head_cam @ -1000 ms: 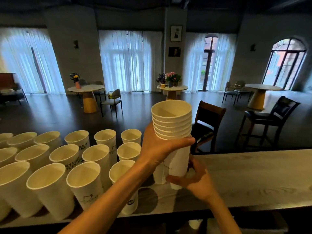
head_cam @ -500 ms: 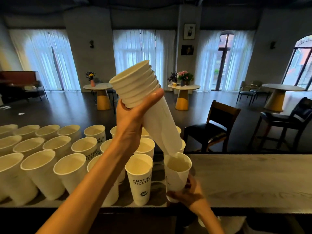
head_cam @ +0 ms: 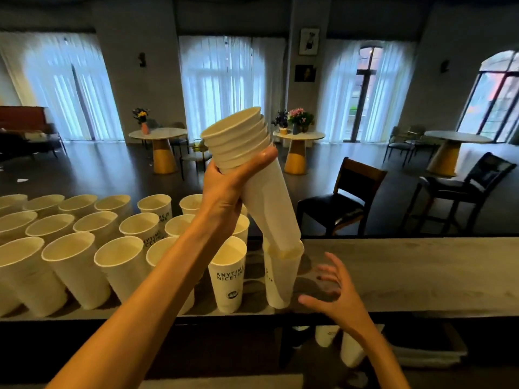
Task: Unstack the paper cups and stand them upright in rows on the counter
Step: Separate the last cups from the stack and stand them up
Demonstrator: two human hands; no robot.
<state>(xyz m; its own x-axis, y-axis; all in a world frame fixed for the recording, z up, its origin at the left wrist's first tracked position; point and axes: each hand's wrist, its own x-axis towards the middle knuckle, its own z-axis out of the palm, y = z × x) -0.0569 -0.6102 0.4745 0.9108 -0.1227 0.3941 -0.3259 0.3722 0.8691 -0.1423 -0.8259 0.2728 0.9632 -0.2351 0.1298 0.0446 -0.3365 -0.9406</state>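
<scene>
My left hand (head_cam: 226,189) grips a stack of several white paper cups (head_cam: 252,169), tilted with its rims up and to the left. The stack's bottom end dips into the mouth of a single cup (head_cam: 282,276) that stands upright on the grey counter (head_cam: 407,268) near its front edge. My right hand (head_cam: 337,290) hovers just right of that cup with fingers spread, holding nothing. To the left, several upright cups (head_cam: 84,248) stand in rows; the nearest one (head_cam: 229,276) reads "ANYTIME NICETIME".
The counter runs on to the right as bare grey wood. Behind it stand a dark chair (head_cam: 342,197) and a bar stool (head_cam: 460,189). Round tables (head_cam: 299,134) with flowers stand farther back. More cups (head_cam: 351,349) sit on a shelf under the counter.
My right hand has let go of the single cup, which now stands on the counter, and has opened to its right. The stack in my left hand stays tilted above it.
</scene>
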